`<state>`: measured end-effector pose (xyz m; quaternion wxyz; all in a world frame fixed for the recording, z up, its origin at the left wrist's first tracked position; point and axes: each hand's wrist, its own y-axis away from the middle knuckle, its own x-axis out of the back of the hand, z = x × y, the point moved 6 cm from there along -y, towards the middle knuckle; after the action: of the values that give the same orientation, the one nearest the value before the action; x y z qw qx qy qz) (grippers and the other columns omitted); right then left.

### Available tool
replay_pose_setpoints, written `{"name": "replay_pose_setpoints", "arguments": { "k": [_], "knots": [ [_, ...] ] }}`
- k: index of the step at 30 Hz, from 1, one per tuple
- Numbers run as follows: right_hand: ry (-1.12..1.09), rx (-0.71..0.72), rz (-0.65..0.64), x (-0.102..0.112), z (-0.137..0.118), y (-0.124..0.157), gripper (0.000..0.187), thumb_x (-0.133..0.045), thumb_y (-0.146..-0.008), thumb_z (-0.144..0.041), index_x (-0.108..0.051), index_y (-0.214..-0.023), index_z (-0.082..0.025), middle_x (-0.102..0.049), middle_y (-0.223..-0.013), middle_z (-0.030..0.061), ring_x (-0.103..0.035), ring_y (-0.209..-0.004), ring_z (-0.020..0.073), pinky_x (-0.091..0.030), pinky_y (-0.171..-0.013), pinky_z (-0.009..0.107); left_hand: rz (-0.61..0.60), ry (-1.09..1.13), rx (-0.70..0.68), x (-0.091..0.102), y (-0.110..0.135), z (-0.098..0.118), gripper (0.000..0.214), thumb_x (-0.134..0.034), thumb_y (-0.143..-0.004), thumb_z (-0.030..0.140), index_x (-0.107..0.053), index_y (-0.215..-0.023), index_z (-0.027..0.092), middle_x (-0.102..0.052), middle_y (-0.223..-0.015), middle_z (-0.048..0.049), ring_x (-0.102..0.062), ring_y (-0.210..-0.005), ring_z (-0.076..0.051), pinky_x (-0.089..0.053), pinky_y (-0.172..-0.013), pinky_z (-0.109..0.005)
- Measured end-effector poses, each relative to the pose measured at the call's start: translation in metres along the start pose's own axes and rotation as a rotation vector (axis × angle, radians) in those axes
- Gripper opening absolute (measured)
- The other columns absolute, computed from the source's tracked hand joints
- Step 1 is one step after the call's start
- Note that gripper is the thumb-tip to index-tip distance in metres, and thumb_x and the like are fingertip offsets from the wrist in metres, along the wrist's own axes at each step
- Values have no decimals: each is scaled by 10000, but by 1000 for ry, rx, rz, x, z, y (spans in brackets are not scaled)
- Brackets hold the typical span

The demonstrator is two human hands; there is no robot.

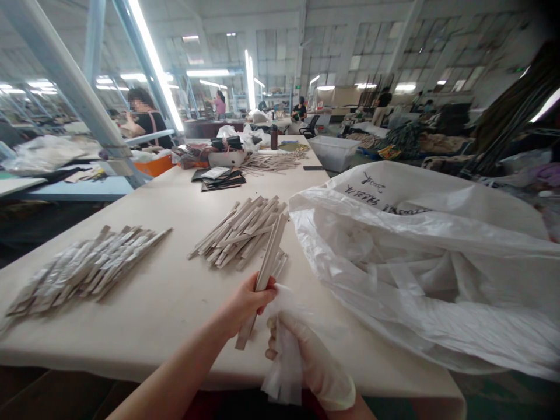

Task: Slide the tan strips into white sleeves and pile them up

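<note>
Left hand (247, 303): clenched around one long flat beige strip (270, 254), thumb on top. The strip runs tilted through the fist. Its top end reaches over the near edge of the loose pile of bare beige strips (240, 233); its bottom end pokes out below the fingers.

Right hand (308, 359), in a thin whitish glove, is just right of and below the left. It pinches a crumpled clear plastic film (282, 364) beside the strip's lower end; can't tell if they touch.

- Left of the pile: spread of plastic-wrapped strips (83, 268).
- Right of the pile, just beside: big white plastic sack (415, 262).
- Beyond the pile: flat black stack (219, 179).

Everything sits on the beige table (166, 303).
</note>
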<state>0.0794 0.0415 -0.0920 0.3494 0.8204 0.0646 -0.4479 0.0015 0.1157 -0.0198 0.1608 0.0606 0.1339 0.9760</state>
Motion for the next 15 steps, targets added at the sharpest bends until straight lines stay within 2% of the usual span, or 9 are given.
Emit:
{"name": "replay_pose_setpoints", "arguments": {
  "k": [3,5,9,12,15],
  "knots": [
    [91,54,97,-1,-3,4,361,-748,-534,-388,-651,-761,-124,-618,-566,-6,-538,-471,114,-434,-514,263,-95,-41,56,-6,2,-5,222,-567,-663,241,-489,-854,158,-430,-601,82,-360,-445,-32,-287,-397,-154],
    [87,68,104,-7,-5,6,314,-748,-543,-354,-657,-752,-138,-625,-571,-5,-544,-473,119,-437,-515,262,-131,-67,75,-7,4,-9,200,-552,-671,243,-488,-841,159,-425,-590,81,-362,-443,-35,-291,-392,-153],
    [38,47,27,-14,-4,6,273,-725,-578,-305,-663,-775,-127,-661,-649,30,-588,-556,137,-457,-581,264,-80,-93,95,0,4,-13,161,-508,-650,194,-489,-807,160,-398,-535,91,-346,-413,-40,-273,-371,-157],
    [47,35,-21,-10,-4,2,282,-704,-601,-318,-657,-787,-112,-666,-670,46,-598,-585,147,-461,-592,269,-24,-58,91,7,5,-7,195,-480,-586,131,-510,-777,151,-452,-563,74,-343,-396,-31,-252,-367,-164],
    [120,111,-35,-2,-9,-1,246,-680,-627,-329,-650,-776,-135,-644,-616,26,-585,-534,154,-454,-544,281,-34,-19,84,8,8,4,222,-491,-567,125,-547,-781,142,-499,-592,58,-358,-402,-28,-249,-375,-169]
  ]
}}
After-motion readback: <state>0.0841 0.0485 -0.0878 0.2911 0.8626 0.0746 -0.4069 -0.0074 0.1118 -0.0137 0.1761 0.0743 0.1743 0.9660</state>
